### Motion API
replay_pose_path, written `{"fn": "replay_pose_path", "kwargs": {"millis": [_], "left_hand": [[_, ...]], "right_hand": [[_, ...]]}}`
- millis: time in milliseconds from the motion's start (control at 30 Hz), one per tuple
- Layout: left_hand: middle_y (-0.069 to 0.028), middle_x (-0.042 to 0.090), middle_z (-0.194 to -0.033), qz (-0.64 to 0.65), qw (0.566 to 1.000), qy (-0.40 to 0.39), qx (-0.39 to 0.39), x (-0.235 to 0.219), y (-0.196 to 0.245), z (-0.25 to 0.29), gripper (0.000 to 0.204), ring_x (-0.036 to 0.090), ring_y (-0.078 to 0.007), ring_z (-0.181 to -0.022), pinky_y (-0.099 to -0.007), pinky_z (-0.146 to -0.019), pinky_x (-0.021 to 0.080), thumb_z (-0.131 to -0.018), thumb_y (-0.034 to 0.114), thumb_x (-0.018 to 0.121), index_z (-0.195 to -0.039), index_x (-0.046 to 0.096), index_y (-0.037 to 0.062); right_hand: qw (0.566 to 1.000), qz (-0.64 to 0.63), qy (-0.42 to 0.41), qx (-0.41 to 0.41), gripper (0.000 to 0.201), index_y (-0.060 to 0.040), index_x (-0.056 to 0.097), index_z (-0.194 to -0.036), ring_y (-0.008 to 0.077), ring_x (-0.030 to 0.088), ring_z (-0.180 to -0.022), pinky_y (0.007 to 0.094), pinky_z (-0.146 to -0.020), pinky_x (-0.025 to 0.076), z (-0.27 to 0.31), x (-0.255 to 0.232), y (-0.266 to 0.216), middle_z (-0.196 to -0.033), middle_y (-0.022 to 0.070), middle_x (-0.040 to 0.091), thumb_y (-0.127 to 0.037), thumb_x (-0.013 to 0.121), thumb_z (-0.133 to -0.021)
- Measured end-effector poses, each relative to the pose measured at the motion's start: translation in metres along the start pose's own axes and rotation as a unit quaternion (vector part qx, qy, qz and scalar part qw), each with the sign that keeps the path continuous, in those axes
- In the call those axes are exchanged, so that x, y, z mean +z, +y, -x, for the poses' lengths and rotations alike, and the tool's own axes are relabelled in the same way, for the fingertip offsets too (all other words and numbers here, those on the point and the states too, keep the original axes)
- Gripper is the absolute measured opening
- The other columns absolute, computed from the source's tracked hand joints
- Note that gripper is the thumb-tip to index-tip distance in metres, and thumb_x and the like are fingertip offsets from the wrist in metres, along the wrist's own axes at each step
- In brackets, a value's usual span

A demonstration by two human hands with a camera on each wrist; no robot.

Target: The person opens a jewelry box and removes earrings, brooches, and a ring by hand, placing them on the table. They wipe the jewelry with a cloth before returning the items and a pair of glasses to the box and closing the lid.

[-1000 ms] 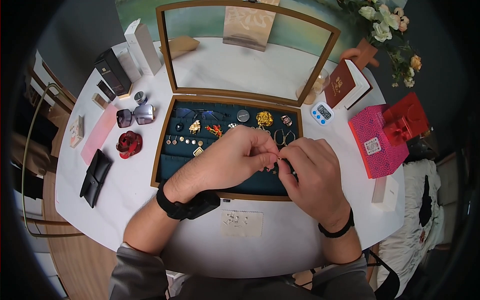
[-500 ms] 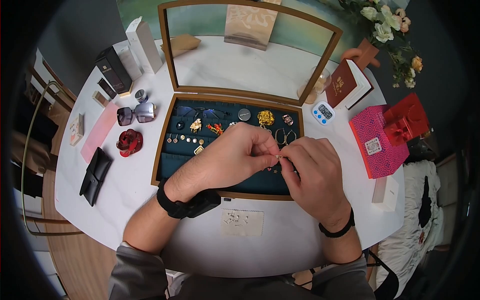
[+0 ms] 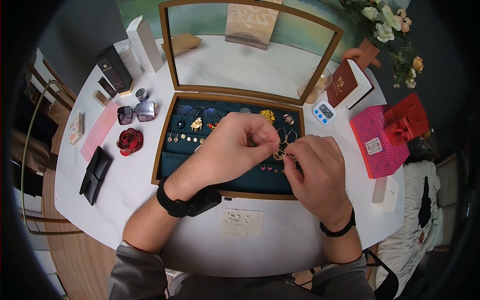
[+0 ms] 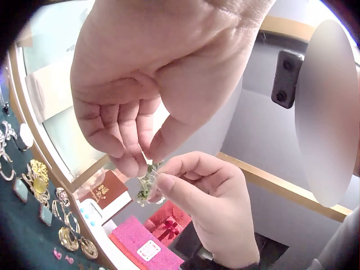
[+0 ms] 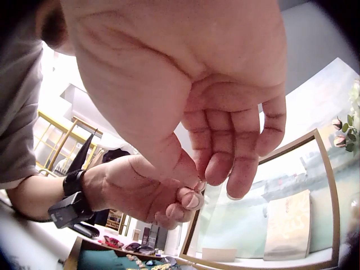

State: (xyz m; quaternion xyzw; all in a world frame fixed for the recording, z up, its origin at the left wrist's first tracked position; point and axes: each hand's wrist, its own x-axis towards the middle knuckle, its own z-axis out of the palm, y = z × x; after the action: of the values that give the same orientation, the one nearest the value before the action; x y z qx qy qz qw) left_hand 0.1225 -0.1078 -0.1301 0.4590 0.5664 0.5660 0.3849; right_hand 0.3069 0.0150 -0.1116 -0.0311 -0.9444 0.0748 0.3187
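Observation:
Above the right part of the open jewelry box point(image 3: 227, 194), both hands meet at their fingertips over a tiny, thin, gold-coloured piece of jewelry point(image 3: 282, 151). My left hand point(image 3: 232, 147) pinches it between thumb and index finger. From the other side, my right hand point(image 3: 317, 172) pinches it too, its other fingers loosely bent. The piece's exact kind cannot be told. Below the fingertips, pink heart earrings point(image 3: 266, 169) and small star earrings point(image 3: 276, 171) sit in the dark green lining. Hoop earrings point(image 4: 68, 239) and a yellow gold brooch point(image 4: 39, 180) lie nearby.
A cloth point(image 3: 242, 222) with several small silvery pieces lies before the box. The glass lid point(image 3: 167, 50) stands raised behind. Left are sunglasses point(image 3: 136, 114), a red flower ornament point(image 3: 130, 142) and a black case point(image 3: 95, 175). Right are a timer point(image 3: 324, 113) and a pink box point(image 3: 378, 145).
The fingertips have drawn slightly apart, showing more of the small piece between them. My left hand has risen a little, and the heart earrings show more fully.

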Motion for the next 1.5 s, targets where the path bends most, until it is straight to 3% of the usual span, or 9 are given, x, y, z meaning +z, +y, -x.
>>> {"fn": "replay_pose_path", "kwargs": {"millis": [467,633,867,967,1133,1333,1400,1500], "left_hand": [[-0.0026,0.077,-0.095,0.009,1.000,-0.006,0.004,0.001,0.000,-0.001,0.007,0.071,-0.0064,-0.088,-0.0246,-0.081,0.060,-0.098,-0.006,0.075,-0.104,0.074,-0.0026],[-0.0027,0.077,-0.095,0.019,1.000,0.009,-0.001,0.001,0.003,-0.001,0.008,0.071,-0.0064,-0.088,-0.0240,-0.082,0.060,-0.099,-0.007,0.074,-0.105,0.074,-0.0030],[-0.0035,0.077,-0.097,0.031,0.999,-0.010,0.003,0.002,0.001,-0.002,0.007,0.072,-0.0072,-0.090,-0.0239,-0.083,0.060,-0.100,-0.006,0.074,-0.105,0.074,-0.0029],[-0.0040,0.078,-0.098,0.055,0.998,-0.016,0.008,0.000,0.003,-0.001,0.007,0.073,-0.0077,-0.091,-0.0242,-0.084,0.060,-0.099,-0.006,0.075,-0.106,0.074,-0.0030],[-0.0048,0.078,-0.098,0.095,0.995,-0.023,0.011,-0.003,0.013,0.001,0.007,0.073,-0.0083,-0.090,-0.0247,-0.084,0.060,-0.099,-0.006,0.075,-0.105,0.074,-0.0032],[-0.0045,0.078,-0.095,0.088,0.995,-0.025,0.027,-0.004,0.018,0.004,0.005,0.073,-0.0076,-0.087,-0.0238,-0.082,0.060,-0.098,-0.004,0.076,-0.102,0.075,-0.0028],[-0.0039,0.077,-0.093,0.116,0.989,-0.035,0.085,-0.003,0.015,0.006,0.005,0.072,-0.0069,-0.085,-0.0222,-0.075,0.059,-0.098,-0.002,0.076,-0.103,0.075,-0.0024],[-0.0037,0.077,-0.092,0.141,0.985,-0.050,0.085,-0.004,0.017,0.008,0.006,0.071,-0.0065,-0.081,-0.0207,-0.069,0.058,-0.098,0.001,0.076,-0.103,0.074,-0.0024]], "right_hand": [[0.999,-0.028,0.020,0.001,0.021,-0.0019,0.070,-0.100,0.0274,0.066,-0.082,0.0406,-0.076,0.048,-0.001,0.001,-0.002,-0.092,0.0089,0.066,0.001,0.082,-0.083],[0.998,-0.042,0.014,0.037,0.024,-0.0013,0.073,-0.105,0.0283,0.066,-0.082,0.0409,-0.074,0.048,-0.001,-0.002,-0.001,-0.092,0.0092,0.068,0.002,0.083,-0.083],[0.995,-0.084,0.044,0.026,0.019,-0.0016,0.073,-0.099,0.0280,0.066,-0.079,0.0402,-0.073,0.047,-0.001,0.003,0.002,-0.089,0.0082,0.069,0.003,0.083,-0.084],[0.991,-0.107,0.056,0.048,0.018,-0.0018,0.074,-0.098,0.0285,0.065,-0.077,0.0392,-0.070,0.049,-0.001,0.006,0.001,-0.088,0.0094,0.070,0.004,0.083,-0.083],[0.971,-0.198,0.070,0.118,0.015,0.0023,0.077,-0.099,0.0220,0.070,-0.075,0.0304,-0.065,0.053,-0.003,-0.001,-0.007,-0.090,0.0114,0.074,0.007,0.083,-0.086],[0.975,-0.174,0.058,0.127,0.018,0.0039,0.078,-0.102,0.0197,0.072,-0.077,0.0284,-0.067,0.054,-0.003,-0.010,-0.022,-0.092,0.0114,0.076,0.009,0.084,-0.085],[0.980,-0.152,0.060,0.113,0.018,0.0043,0.079,-0.102,0.0204,0.073,-0.078,0.0287,-0.069,0.055,-0.004,-0.010,-0.027,-0.093,0.0122,0.077,0.010,0.083,-0.085],[0.984,-0.120,0.086,0.103,0.018,0.0052,0.079,-0.102,0.0223,0.074,-0.081,0.0292,-0.073,0.056,0.002,-0.005,-0.033,-0.094,0.0139,0.077,0.011,0.083,-0.085]]}}
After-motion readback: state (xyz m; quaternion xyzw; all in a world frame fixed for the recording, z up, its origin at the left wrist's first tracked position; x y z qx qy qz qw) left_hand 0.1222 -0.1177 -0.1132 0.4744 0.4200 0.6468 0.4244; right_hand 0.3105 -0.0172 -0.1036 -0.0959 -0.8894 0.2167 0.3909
